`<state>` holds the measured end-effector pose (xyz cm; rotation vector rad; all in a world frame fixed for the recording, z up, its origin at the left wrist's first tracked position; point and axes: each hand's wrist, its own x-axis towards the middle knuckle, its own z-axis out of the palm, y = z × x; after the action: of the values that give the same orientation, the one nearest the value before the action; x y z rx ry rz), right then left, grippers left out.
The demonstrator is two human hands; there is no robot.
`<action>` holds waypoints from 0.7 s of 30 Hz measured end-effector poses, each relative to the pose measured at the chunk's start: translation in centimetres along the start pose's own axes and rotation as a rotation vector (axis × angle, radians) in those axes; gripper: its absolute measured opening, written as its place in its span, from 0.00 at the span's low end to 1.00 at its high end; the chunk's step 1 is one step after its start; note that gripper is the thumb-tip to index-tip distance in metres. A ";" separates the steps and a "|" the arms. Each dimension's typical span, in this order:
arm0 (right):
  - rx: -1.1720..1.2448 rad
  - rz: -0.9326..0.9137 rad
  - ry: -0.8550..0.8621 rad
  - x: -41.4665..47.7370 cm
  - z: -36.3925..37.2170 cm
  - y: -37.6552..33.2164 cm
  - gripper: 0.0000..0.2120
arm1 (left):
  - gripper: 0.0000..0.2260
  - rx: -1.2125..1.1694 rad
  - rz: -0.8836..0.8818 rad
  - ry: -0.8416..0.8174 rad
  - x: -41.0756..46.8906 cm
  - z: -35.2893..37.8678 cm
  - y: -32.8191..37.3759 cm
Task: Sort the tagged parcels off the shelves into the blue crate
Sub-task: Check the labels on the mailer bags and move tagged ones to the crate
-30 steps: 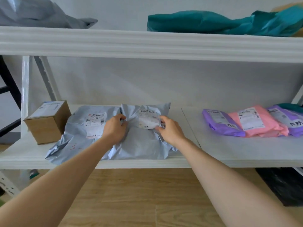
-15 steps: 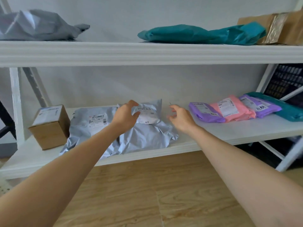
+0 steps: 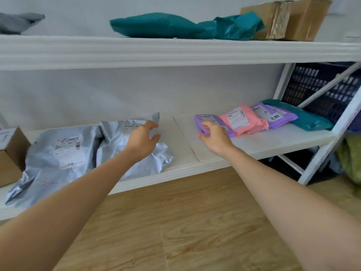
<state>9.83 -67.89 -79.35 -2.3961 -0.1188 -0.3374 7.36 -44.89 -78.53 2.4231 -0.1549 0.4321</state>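
On the lower shelf [image 3: 263, 142] lie two grey tagged parcels, one at the left [image 3: 64, 153] and one beside it [image 3: 158, 157]. My left hand [image 3: 144, 138] hovers open over the right grey parcel, holding nothing. Further right sit a purple parcel [image 3: 210, 119], a pink parcel [image 3: 242, 122], a second purple parcel [image 3: 273, 117] and a teal parcel [image 3: 308, 119], overlapping in a row. My right hand [image 3: 214, 135] is at the first purple parcel's left end, fingers curled over its top and thumb at its near edge. The dark blue crate [image 3: 322, 89] stands behind the shelf frame at the right.
The upper shelf [image 3: 175, 53] carries a teal parcel [image 3: 156, 26], cardboard boxes [image 3: 289, 18] and a grey parcel [image 3: 15, 22]. A cardboard box [image 3: 9, 155] sits at the lower shelf's left end. A green bag [image 3: 349, 159] lies right of the frame. Wooden floor below.
Both hands let go of the right grey parcel's label. My right hand travelled right to the purple parcel, my left hand lifted off and opened, and my view swung right.
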 end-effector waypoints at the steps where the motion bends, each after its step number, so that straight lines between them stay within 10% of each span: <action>1: -0.001 -0.006 0.003 0.1 -0.5 0.8 0.24 | 0.15 -0.017 -0.015 -0.005 0.1 0.8 0.7; 21: 0.145 -0.171 -0.161 11.4 -8.4 15.4 0.22 | 0.15 -0.040 -0.287 0.101 10.5 15.8 13.5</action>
<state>21.74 -85.01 -80.04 -2.2720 -0.4094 -0.2058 18.52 -65.32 -78.36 2.3311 0.2240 0.4143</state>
